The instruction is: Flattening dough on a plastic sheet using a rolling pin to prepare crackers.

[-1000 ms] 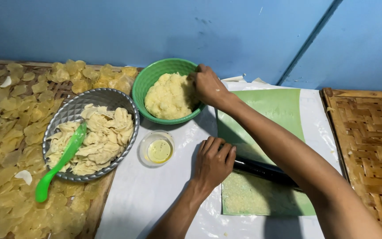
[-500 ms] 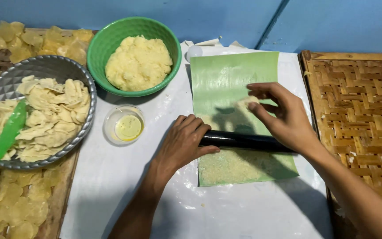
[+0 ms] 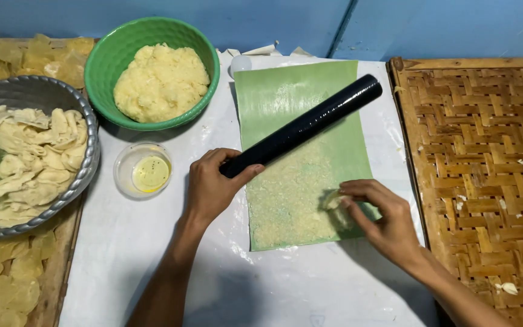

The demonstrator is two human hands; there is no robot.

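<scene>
- head view: left hand (image 3: 210,188) wrapped round the near end of the black roller (image 3: 302,127), fingers closed on it, roller lying slantwise over the green sheet (image 3: 286,97).
- right hand (image 3: 382,221) low on the sheet's right edge, fingers (image 3: 358,188) pinched on a small pale dough lump (image 3: 334,201).
- thin dough smear (image 3: 286,200) covers the sheet's lower half.
- green bowl (image 3: 110,60) w/ dough top left, small clear cup (image 3: 142,171) beside it, metal tray (image 3: 86,121) of pale pieces at left, woven mat (image 3: 479,157) at right of the bench (image 3: 152,254).

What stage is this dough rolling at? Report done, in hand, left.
Done: thin pale pieces fill the metal tray. In hand: left hand holds the black roller; right hand presses a dough lump onto the green sheet. Left: the green bowl remains full.
</scene>
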